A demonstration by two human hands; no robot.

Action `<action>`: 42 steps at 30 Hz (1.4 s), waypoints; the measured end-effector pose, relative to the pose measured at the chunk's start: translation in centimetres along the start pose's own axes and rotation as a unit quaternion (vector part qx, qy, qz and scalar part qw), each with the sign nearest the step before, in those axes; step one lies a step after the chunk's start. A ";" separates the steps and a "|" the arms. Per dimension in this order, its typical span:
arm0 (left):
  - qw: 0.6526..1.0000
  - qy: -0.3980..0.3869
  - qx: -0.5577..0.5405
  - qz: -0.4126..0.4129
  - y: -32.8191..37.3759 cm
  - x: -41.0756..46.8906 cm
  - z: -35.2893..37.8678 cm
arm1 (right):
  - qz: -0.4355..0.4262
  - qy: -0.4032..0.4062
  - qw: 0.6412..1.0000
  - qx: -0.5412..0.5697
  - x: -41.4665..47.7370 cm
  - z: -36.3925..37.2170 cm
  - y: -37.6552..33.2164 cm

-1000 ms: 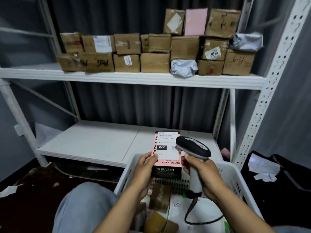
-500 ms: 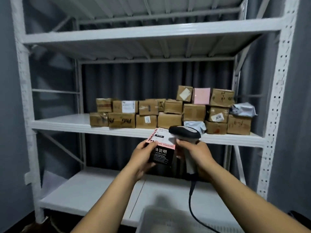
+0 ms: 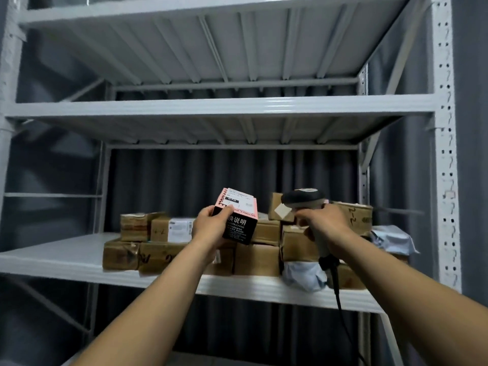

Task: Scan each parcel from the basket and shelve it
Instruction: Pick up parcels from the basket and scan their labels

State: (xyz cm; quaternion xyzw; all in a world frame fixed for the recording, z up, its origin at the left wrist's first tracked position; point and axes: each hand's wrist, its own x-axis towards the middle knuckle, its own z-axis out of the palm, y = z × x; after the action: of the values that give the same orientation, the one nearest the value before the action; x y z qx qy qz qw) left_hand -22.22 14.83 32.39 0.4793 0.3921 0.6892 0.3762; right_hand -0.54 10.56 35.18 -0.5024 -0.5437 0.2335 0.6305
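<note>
**Parcel and scanner are meeting at the stocked shelf**

Through the head camera I am watching the left hand [image 3: 211, 228] gripping a pink-and-black parcel [image 3: 239, 220]. The fingers are curling under its dark end and the thumb is pressing on the pink top, beside the white label. The parcel is hanging tilted in the air in front of the middle shelf [image 3: 66, 260], level with the stacked cardboard boxes [image 3: 256, 256].

I am seeing the right hand [image 3: 324, 225] wrapping fully round the grip of a handheld scanner [image 3: 303, 198]. The scanner's dark head is pointing left toward the parcel, with a small gap between them. Its cable [image 3: 340, 307] is trailing down past the shelf edge.

A grey poly bag [image 3: 303, 276] is lying among the boxes at the shelf front. The shelf above [image 3: 211, 109] is showing me only its ribbed underside.
</note>
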 end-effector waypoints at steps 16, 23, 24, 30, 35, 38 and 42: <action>0.939 0.033 0.342 0.034 -4.5 16.3 11.0 | 0.007 0.007 1.000 -0.027 12.4 -0.3 3.7; 0.785 -0.038 0.569 0.243 -5.7 16.3 8.9 | 0.000 0.010 0.998 -0.066 13.3 -0.7 4.5; 0.771 -0.047 0.575 0.269 -5.8 16.2 8.5 | -0.003 0.008 0.997 -0.074 13.3 -0.7 4.6; 0.687 -0.053 0.577 0.439 -7.7 15.5 7.1 | -0.028 -0.032 0.994 -0.102 12.8 0.3 5.3; 0.648 -0.099 0.659 0.368 -7.9 16.0 7.8 | -0.039 -0.043 0.993 -0.105 12.8 1.2 5.7; 0.621 -0.134 0.706 0.311 -7.4 17.3 8.5 | -0.033 -0.051 0.993 -0.099 13.2 1.6 5.9; 0.600 -0.164 0.737 0.266 -6.9 18.1 9.3 | -0.029 -0.049 0.989 -0.135 13.3 1.5 5.8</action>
State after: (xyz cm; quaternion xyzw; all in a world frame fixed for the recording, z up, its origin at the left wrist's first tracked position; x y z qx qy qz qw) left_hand -16.99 35.53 34.98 0.7822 0.5534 0.1458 -0.2465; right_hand 3.57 24.55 35.94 -0.5549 -0.6149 0.1644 0.5357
